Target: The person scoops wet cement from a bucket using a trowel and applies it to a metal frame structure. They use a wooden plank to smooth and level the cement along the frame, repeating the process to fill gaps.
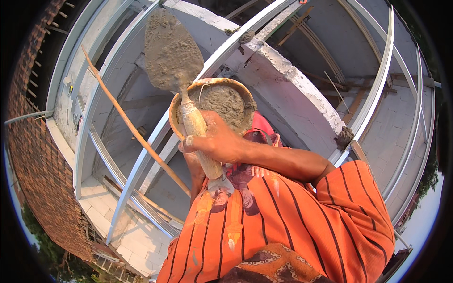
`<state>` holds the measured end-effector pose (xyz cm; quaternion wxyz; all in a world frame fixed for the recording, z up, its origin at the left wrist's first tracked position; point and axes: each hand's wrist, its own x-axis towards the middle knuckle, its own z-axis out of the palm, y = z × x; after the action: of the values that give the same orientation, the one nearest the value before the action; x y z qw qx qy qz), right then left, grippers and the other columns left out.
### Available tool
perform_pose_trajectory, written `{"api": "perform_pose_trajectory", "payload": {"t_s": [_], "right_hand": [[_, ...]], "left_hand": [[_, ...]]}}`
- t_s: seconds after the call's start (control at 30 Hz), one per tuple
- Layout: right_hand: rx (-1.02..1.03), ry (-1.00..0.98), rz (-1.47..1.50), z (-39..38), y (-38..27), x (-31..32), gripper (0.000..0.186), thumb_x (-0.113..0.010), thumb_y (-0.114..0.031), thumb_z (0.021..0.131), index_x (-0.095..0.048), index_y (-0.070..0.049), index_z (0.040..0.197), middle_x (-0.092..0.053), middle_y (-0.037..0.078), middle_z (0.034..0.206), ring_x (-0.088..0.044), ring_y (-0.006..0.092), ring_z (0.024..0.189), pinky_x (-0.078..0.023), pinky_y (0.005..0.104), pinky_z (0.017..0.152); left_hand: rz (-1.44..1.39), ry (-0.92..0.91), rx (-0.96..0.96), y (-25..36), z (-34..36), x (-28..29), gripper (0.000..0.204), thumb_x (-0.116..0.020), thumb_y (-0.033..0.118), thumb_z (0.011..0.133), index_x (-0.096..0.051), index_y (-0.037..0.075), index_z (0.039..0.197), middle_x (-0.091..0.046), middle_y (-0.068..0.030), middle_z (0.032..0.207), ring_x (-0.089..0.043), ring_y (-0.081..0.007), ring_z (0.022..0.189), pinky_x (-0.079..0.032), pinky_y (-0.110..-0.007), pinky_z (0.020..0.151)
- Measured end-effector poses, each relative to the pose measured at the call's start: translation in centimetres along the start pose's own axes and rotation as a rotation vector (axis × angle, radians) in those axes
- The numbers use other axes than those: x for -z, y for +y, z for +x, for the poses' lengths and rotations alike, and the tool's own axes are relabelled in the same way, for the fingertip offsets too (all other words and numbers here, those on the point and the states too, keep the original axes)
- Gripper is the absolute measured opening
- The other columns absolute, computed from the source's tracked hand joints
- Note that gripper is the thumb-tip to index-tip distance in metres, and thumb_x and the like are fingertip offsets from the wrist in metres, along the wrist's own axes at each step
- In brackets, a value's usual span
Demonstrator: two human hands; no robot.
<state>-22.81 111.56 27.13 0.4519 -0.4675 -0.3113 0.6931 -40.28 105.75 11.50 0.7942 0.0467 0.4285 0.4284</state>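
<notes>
My right hand (210, 139) is closed around the pale wooden handle (194, 122) of a trowel. The trowel blade (172, 52), coated with wet grey mortar, points up and away from me. Just behind the handle, a round orange-rimmed bucket (247, 101) holds grey mortar (219, 104). My left hand (193, 165) is at the lower left of the bucket, mostly behind my right hand and the trowel; its fingers are hidden, so its grip is not visible.
Pale metal roof trusses (130, 188) curve across the view over rooms below. A white masonry wall top (292, 89) runs diagonally, with mortar lumps (343, 137). A long wooden pole (132, 127) slants at left. A tiled roof (42, 188) lies beyond.
</notes>
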Motion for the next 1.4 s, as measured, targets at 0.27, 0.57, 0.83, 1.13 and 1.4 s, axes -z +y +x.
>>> {"api": "perform_pose_trajectory", "payload": {"t_s": [0.27,0.57,0.83,1.13,1.4], "right_hand": [[0.161,0.319,0.116,-0.4,1.3,-0.8,0.027,-0.07,-0.016,0.07,-0.055,-0.001,0.085,-0.057,0.005,0.073,-0.056,0.0131,0.068,-0.046,0.03,0.063],[0.191,0.33,0.146,-1.4,4.6,0.8,0.027,-0.07,-0.023,0.077,-0.056,-0.002,0.088,-0.06,0.006,0.079,-0.058,0.0136,0.075,-0.047,0.0301,0.069],[0.192,0.495,-0.208,-4.5,7.7,10.1,0.043,-0.066,-0.036,0.084,-0.059,-0.003,0.112,-0.063,0.011,0.096,-0.059,0.0176,0.089,-0.045,0.0332,0.082],[0.189,1.008,0.168,-8.8,13.8,18.7,0.049,-0.066,-0.041,0.084,-0.053,-0.001,0.111,-0.053,0.003,0.075,-0.052,0.009,0.057,-0.045,0.0243,0.051],[0.614,1.294,0.2,-6.0,15.3,19.1,0.047,-0.065,-0.03,0.084,-0.046,0.0,0.115,-0.054,0.006,0.08,-0.056,0.012,0.058,-0.047,0.0259,0.051]], "left_hand": [[0.516,-0.136,0.055,2.6,0.1,-2.5,0.041,-0.055,0.005,0.078,-0.047,-0.004,0.118,-0.06,-0.0146,0.103,-0.063,-0.0242,0.088,-0.054,-0.036,0.073],[0.887,-0.155,-0.049,0.2,-0.3,-4.9,0.044,-0.056,-0.002,0.076,-0.046,-0.005,0.118,-0.059,-0.0134,0.103,-0.063,-0.022,0.088,-0.055,-0.034,0.071],[1.058,-0.12,-0.18,-1.6,-0.6,-4.8,0.043,-0.056,-0.005,0.073,-0.046,-0.005,0.114,-0.059,-0.0127,0.099,-0.063,-0.0194,0.079,-0.054,-0.03,0.061],[0.971,-0.063,-0.167,-1.0,-0.2,-4.7,0.039,-0.056,-0.004,0.072,-0.045,-0.006,0.11,-0.059,-0.0161,0.095,-0.066,-0.023,0.072,-0.06,-0.033,0.054],[1.023,-0.002,-0.164,1.1,0.9,-4.5,0.038,-0.057,-0.004,0.073,-0.045,-0.007,0.109,-0.059,-0.0166,0.094,-0.066,-0.0234,0.07,-0.06,-0.032,0.053]]}}
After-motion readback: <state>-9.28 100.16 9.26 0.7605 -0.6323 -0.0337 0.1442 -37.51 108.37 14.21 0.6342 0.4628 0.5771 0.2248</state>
